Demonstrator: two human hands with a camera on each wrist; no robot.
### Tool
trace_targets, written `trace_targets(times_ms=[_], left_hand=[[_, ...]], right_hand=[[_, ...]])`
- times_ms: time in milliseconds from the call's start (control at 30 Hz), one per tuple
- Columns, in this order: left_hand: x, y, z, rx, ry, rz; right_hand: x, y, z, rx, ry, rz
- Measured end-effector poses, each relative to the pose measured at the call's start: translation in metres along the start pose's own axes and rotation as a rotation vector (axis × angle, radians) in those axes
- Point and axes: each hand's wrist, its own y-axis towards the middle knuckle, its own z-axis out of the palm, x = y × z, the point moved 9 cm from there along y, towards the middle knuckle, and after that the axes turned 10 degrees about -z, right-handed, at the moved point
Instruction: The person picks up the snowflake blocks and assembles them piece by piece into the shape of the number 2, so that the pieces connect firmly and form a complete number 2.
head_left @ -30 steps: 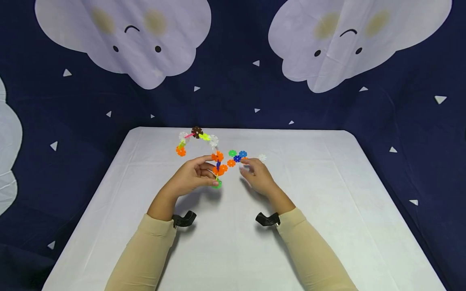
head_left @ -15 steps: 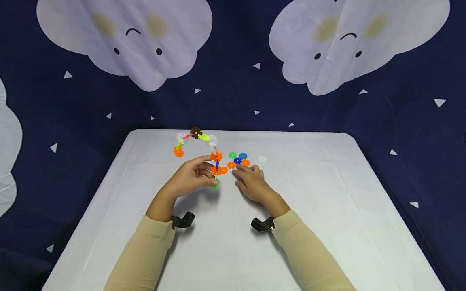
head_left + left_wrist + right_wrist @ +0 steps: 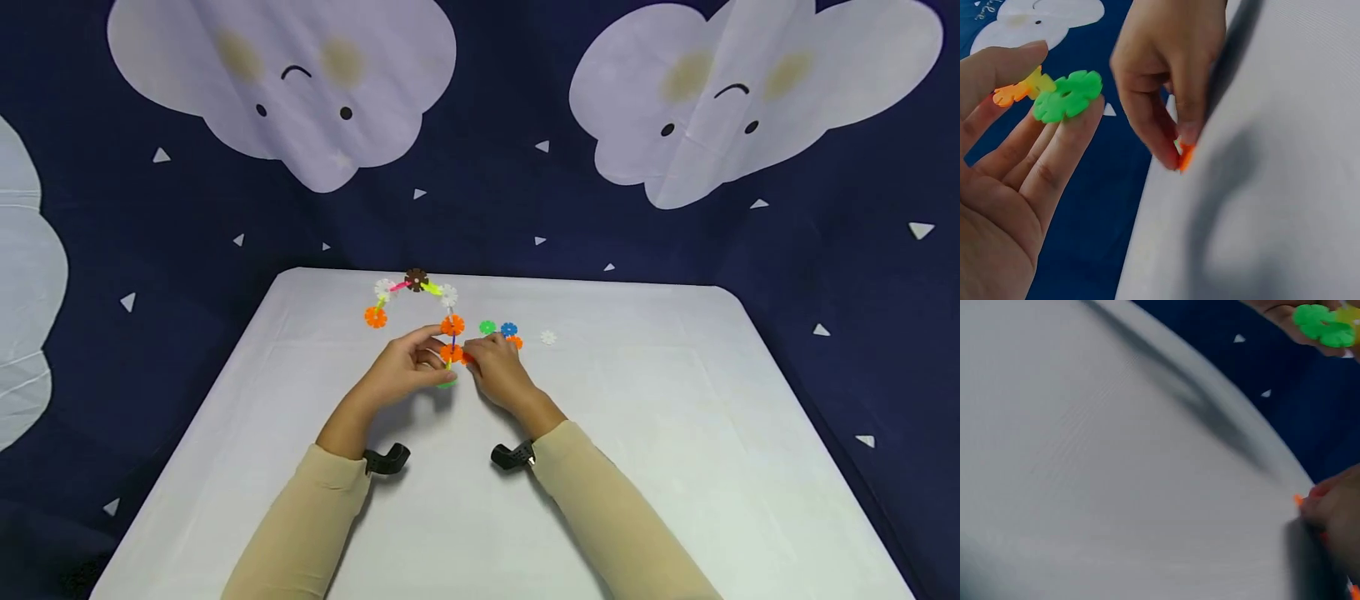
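My left hand [image 3: 408, 367] holds up the near end of a curved chain of flower-shaped interlocking plastic discs. At that end a green disc [image 3: 1067, 97] lies between thumb and fingers, joined to a yellow one [image 3: 1040, 82]. Farther up the chain come orange discs [image 3: 452, 325], white discs [image 3: 448, 295], a brown disc [image 3: 416, 280] and an orange end disc [image 3: 376, 317]. My right hand [image 3: 501, 375] is low over the table, just right of the chain. Its thumb and finger pinch an orange disc [image 3: 1185, 157], mostly hidden by the fingertips.
Beyond my right hand lie loose discs: a green one [image 3: 487, 327], a blue one [image 3: 509, 330], an orange one [image 3: 514, 342] partly covered, and a white one [image 3: 549, 337] farther right. White cloth covers the table [image 3: 675, 467]; a dark blue cloud-print curtain [image 3: 495, 208] hangs behind.
My right hand has moved left from the loose discs towards the chain and has taken hold of an orange disc. The left hand keeps its hold with little movement.
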Motion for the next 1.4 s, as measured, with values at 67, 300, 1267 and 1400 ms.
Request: trace_targets(times_ms=[67,300,1267,1400], left_hand=[[0.004,0.001,0.002,0.0,0.004,0.002],[0.01,0.002,0.003,0.02,-0.017,0.0],[-0.003,-0.003,0.024,0.026,0.129,0.133],[-0.004,-0.004,0.025,0.005,0.165,0.138]], right_hand=[[-0.001,0.001,0.001,-0.022,0.001,0.01],[-0.015,-0.009,-0.007,-0.122,0.296,0.149],[0.002,-0.043,-0.017,-0.167,1.206,0.406],[0.006,-0.042,-0.019,-0.169,1.148,0.403]])
